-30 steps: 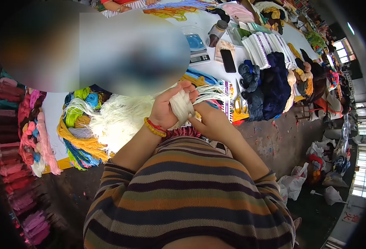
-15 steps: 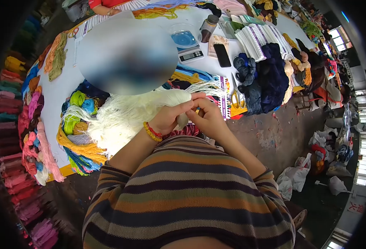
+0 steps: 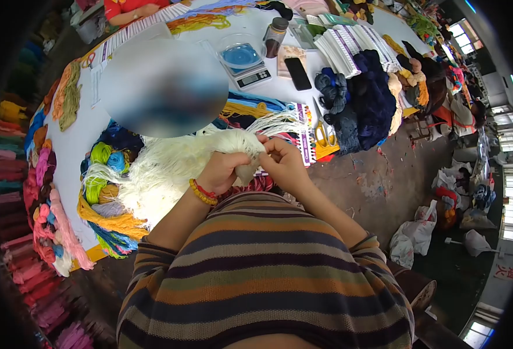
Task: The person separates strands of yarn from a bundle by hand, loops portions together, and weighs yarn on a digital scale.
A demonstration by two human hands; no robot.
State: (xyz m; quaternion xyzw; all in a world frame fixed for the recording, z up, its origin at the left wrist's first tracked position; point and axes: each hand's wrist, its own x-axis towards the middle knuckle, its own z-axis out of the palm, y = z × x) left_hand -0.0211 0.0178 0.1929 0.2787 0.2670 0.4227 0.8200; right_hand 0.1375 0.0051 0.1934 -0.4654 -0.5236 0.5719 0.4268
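A bundle of white thread (image 3: 233, 141) lies between my hands, close to my body at the table's near edge. My left hand (image 3: 222, 170), with yellow and red bands at the wrist, is closed round its lower left side. The fingers of my right hand (image 3: 282, 161) are pinched on the bundle's right edge. Left of the hands spreads a loose heap of white thread (image 3: 163, 168). Just past the right hand are a printed card with threads (image 3: 304, 136) and yellow-handled scissors (image 3: 326, 132).
A scale (image 3: 253, 77) bears a bowl (image 3: 240, 54). Near it are a jar (image 3: 275, 38), a phone (image 3: 297, 74) and dark blue yarn (image 3: 371, 102). Coloured skeins (image 3: 108, 186) lie left. Across the table sits a person in red (image 3: 129, 9). A blurred patch hides part of the table.
The white bundle has gone from wrapped round my left hand to gripped between both hands. My left hand has turned and closed. The view has shifted, showing more of the person in red.
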